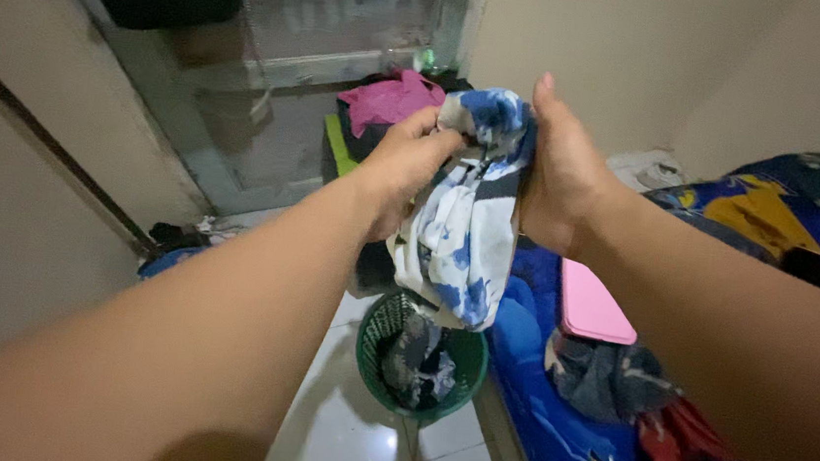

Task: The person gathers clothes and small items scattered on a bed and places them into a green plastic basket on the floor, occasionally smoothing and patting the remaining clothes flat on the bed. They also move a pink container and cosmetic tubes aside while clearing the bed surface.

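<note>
Both my hands hold up a white and blue patterned cloth [459,230] in front of me. My left hand [404,166] grips its upper left edge with closed fingers. My right hand [559,169] clasps the top right of the cloth, thumb pointing up. The cloth hangs down above a green round basket [377,328] on the floor, which has dark clothes inside.
A bed with a blue patterned sheet [551,421] is at the right, with a pink flat object [591,306] and dark and red clothes [624,383] on it. A pink garment [390,100] lies on a pile by the glass door [317,44]. White floor tiles lie below.
</note>
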